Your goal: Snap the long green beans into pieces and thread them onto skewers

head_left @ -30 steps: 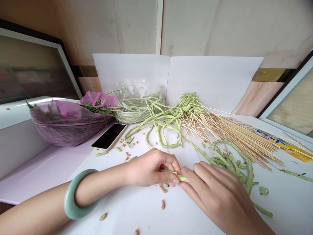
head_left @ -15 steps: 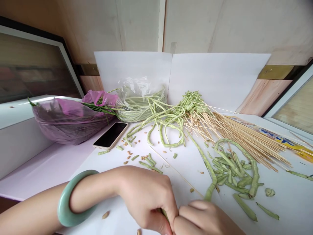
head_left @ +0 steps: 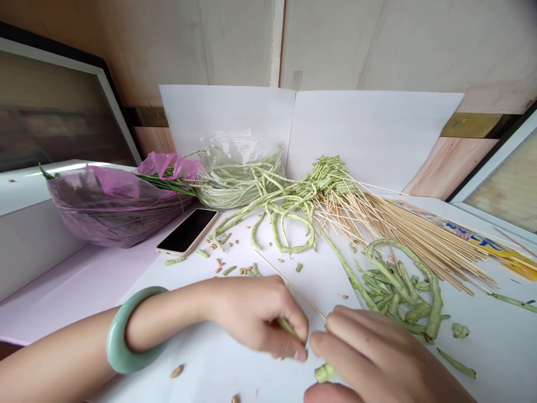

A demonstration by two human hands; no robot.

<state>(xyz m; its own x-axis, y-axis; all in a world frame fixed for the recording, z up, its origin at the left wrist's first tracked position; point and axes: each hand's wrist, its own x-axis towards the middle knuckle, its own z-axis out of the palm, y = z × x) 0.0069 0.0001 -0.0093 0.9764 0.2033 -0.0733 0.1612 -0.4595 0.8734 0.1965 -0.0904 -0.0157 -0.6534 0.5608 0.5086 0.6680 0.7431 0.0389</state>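
My left hand (head_left: 255, 310), with a green bangle (head_left: 115, 336) on its wrist, is closed around a piece of long bean (head_left: 287, 326); most of the piece is hidden by the fingers. Close by on the right, my right hand (head_left: 377, 352) grips another long bean (head_left: 324, 373), whose cut end pokes out between thumb and fingers. A small gap separates the two hands. A thin bamboo skewer (head_left: 300, 292) lies on the table behind them, its near end close to the right fingers. Short bean pieces (head_left: 254, 271) lie just beyond the left hand.
At the right sit a heap of bean pieces (head_left: 380, 285) and a pile of skewers (head_left: 423, 240), with bundled bean pieces (head_left: 329, 173) behind. Long beans spill from a clear bag (head_left: 239, 162). A phone (head_left: 187, 231) and a purple bag (head_left: 113, 212) occupy the left. Loose seeds (head_left: 177, 371) are scattered about.
My hands, pressed together before, have moved apart. A piece of bean now shows in the left, and a bean's cut end shows in the right.
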